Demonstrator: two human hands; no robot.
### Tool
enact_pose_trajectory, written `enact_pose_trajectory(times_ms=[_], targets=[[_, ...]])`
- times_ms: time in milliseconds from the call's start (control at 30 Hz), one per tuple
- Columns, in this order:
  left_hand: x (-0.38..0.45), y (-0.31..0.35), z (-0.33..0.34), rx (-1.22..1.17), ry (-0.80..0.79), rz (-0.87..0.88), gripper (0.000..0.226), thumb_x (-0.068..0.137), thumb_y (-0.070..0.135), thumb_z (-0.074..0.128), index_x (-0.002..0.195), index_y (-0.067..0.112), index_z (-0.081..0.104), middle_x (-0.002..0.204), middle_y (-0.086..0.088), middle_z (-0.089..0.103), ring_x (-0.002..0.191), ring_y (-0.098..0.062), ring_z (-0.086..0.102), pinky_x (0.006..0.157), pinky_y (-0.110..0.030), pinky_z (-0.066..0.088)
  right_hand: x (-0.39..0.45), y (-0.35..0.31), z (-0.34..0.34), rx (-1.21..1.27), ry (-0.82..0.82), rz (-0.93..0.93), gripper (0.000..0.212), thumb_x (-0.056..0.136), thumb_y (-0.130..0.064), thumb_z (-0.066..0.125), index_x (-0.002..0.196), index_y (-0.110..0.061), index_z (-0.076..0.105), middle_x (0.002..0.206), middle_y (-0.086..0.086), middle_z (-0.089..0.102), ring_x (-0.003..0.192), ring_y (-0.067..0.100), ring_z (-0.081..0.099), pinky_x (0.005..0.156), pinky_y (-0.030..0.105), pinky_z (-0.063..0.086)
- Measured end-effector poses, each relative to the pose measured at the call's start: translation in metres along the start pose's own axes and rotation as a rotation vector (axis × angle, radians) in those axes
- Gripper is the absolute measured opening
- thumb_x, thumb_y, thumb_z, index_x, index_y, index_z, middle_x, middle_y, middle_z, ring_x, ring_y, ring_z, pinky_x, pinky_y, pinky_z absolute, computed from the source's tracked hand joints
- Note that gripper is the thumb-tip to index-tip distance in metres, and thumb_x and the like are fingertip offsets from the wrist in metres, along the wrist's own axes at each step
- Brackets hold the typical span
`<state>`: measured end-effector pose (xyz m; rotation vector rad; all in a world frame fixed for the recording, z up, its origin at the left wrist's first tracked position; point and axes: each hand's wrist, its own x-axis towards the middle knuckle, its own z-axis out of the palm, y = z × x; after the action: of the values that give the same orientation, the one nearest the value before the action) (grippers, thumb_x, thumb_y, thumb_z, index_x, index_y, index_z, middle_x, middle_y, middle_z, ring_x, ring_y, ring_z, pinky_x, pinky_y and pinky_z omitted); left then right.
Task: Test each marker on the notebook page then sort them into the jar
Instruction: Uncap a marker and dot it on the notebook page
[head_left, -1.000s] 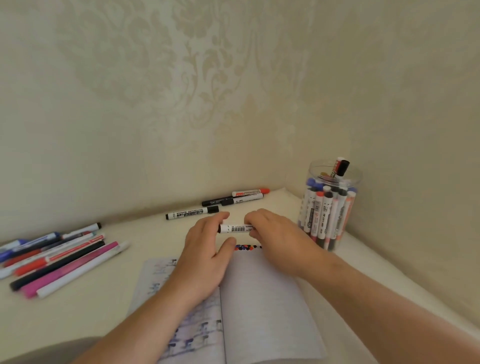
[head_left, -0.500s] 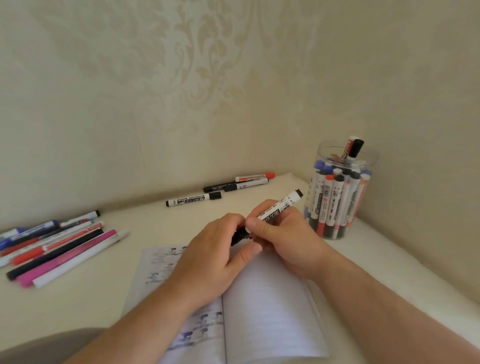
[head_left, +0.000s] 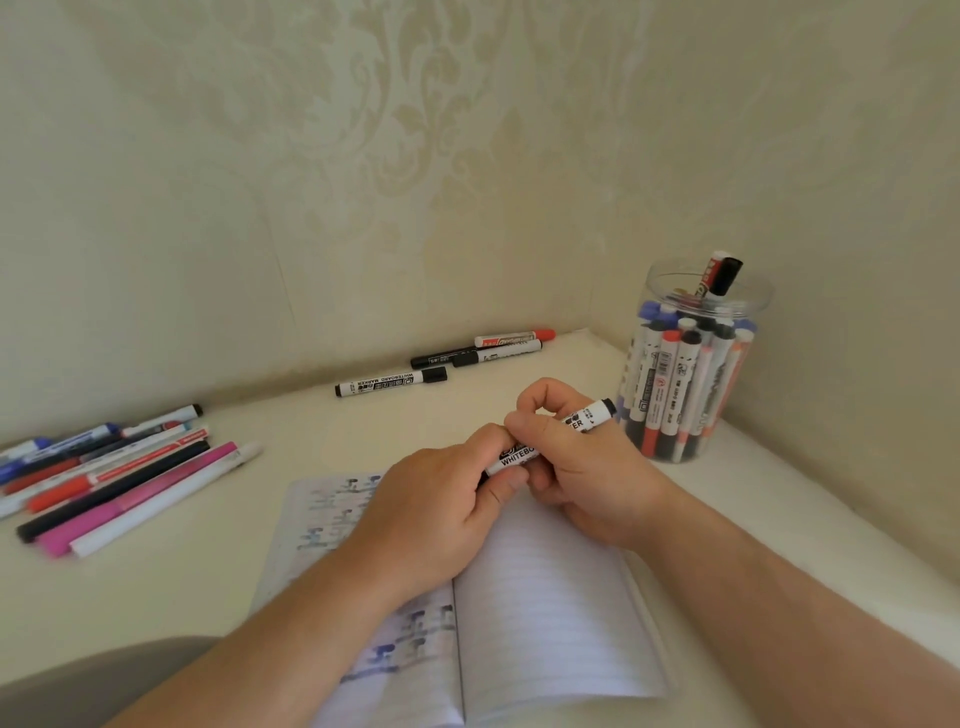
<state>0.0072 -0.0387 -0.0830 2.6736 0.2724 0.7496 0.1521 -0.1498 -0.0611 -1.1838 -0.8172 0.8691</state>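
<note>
a: which step is this, do you think?

b: looks like uncapping; both hands hold one whiteboard marker (head_left: 553, 435) above the open notebook (head_left: 550, 613); the left hand (head_left: 441, 506) has its fingers clamped on the lower, cap end, the right hand (head_left: 576, 467) has thumb and fingers curled round the barrel, whose far end points toward the jar (head_left: 685, 364).

a: and next?

b: i'd judge a straight pull apart, then a stroke on the bare lined right page; the left page already carries scribbles.

a: materials?

b: smooth white plastic barrel with black print; a clear, round, rigid jar, crowded with upright markers, standing in the corner of the pale matte counter (head_left: 260, 582); thin soft paper; more slim markers (head_left: 119, 483) lie in a loose row at the left.
</note>
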Motion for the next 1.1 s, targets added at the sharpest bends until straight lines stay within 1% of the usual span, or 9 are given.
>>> enact_pose_trajectory(times_ms=[133, 267, 433, 533, 600, 700, 867, 967, 1100], targets=[[0.002, -0.006, 0.000, -0.103, -0.035, -0.019, 0.018, 0.103, 0.049, 0.049, 0.121, 0.045, 0.052, 0.063, 0.013, 0.059, 0.059, -0.008, 0.057, 0.055, -0.033, 0.044, 0.001, 0.002, -0.003, 0.032, -0.016, 0.026, 0.022, 0.103, -0.003, 0.055, 0.085, -0.015, 0.051, 0.064, 0.012, 0.051, 0.044, 0.014, 0.041, 0.041, 0.023, 0.017], [0.003, -0.007, 0.001, -0.117, -0.032, -0.049, 0.025, 0.099, 0.055, 0.048, 0.122, 0.048, 0.055, 0.062, 0.014, 0.059, 0.056, -0.006, 0.055, 0.056, -0.031, 0.045, 0.000, 0.001, -0.003, 0.039, -0.033, 0.030, 0.025, 0.103, -0.001, 0.054, 0.083, -0.015, 0.052, 0.066, 0.015, 0.050, 0.044, 0.015, 0.042, 0.042, 0.025, 0.018], [0.002, -0.009, 0.001, -0.106, -0.019, -0.082, 0.031, 0.094, 0.061, 0.046, 0.124, 0.053, 0.048, 0.062, 0.011, 0.061, 0.058, -0.006, 0.055, 0.057, -0.028, 0.043, -0.002, 0.001, -0.002, 0.020, -0.042, 0.000, 0.026, 0.102, 0.001, 0.055, 0.081, -0.010, 0.046, 0.061, 0.014, 0.052, 0.045, 0.015, 0.044, 0.042, 0.027, 0.020], [0.001, -0.002, 0.001, 0.017, 0.021, -0.035, 0.026, 0.100, 0.059, 0.036, 0.119, 0.044, 0.045, 0.072, 0.016, 0.056, 0.068, -0.005, 0.052, 0.058, -0.030, 0.044, -0.003, 0.000, -0.002, -0.009, -0.022, -0.071, 0.028, 0.097, -0.012, 0.065, 0.077, -0.013, 0.046, 0.060, 0.014, 0.052, 0.046, 0.015, 0.042, 0.042, 0.024, 0.026], [0.001, 0.001, 0.002, 0.095, 0.082, -0.012, 0.026, 0.102, 0.054, 0.032, 0.114, 0.036, 0.047, 0.085, 0.014, 0.054, 0.079, -0.012, 0.052, 0.061, -0.035, 0.047, -0.005, 0.002, 0.001, -0.095, 0.021, -0.157, 0.034, 0.093, -0.026, 0.072, 0.074, -0.015, 0.046, 0.056, 0.010, 0.052, 0.046, 0.014, 0.043, 0.044, 0.023, 0.032], [0.002, 0.001, 0.003, 0.064, 0.078, 0.015, 0.031, 0.104, 0.045, 0.030, 0.116, 0.027, 0.053, 0.090, 0.008, 0.059, 0.080, -0.017, 0.053, 0.066, -0.040, 0.049, -0.004, 0.004, 0.007, -0.137, 0.056, -0.214, 0.040, 0.087, -0.037, 0.077, 0.068, -0.021, 0.045, 0.053, 0.005, 0.051, 0.047, 0.015, 0.046, 0.045, 0.023, 0.036], [0.000, 0.002, -0.002, 0.027, -0.048, 0.033, 0.032, 0.098, 0.054, 0.021, 0.122, 0.041, 0.037, 0.081, 0.007, 0.063, 0.067, -0.017, 0.052, 0.060, -0.035, 0.044, -0.007, -0.001, 0.006, -0.062, 0.020, -0.103, 0.038, 0.084, -0.028, 0.073, 0.061, -0.024, 0.042, 0.052, 0.009, 0.048, 0.044, 0.016, 0.044, 0.041, 0.022, 0.031], [0.003, 0.000, -0.002, -0.014, -0.085, -0.005, 0.029, 0.099, 0.055, 0.027, 0.124, 0.045, 0.039, 0.072, 0.013, 0.061, 0.059, -0.009, 0.045, 0.059, -0.034, 0.040, -0.007, -0.002, 0.000, -0.103, -0.016, -0.112, 0.045, 0.091, -0.023, 0.077, 0.063, -0.024, 0.042, 0.055, 0.009, 0.052, 0.047, 0.017, 0.046, 0.043, 0.024, 0.032], [0.006, -0.003, -0.005, -0.054, -0.110, -0.035, 0.031, 0.098, 0.065, 0.032, 0.124, 0.049, 0.040, 0.067, 0.018, 0.054, 0.061, -0.005, 0.053, 0.061, -0.034, 0.046, -0.007, -0.003, -0.007, -0.230, -0.024, -0.168, 0.036, 0.089, -0.021, 0.075, 0.066, -0.022, 0.047, 0.057, 0.011, 0.056, 0.049, 0.019, 0.046, 0.046, 0.024, 0.036]])
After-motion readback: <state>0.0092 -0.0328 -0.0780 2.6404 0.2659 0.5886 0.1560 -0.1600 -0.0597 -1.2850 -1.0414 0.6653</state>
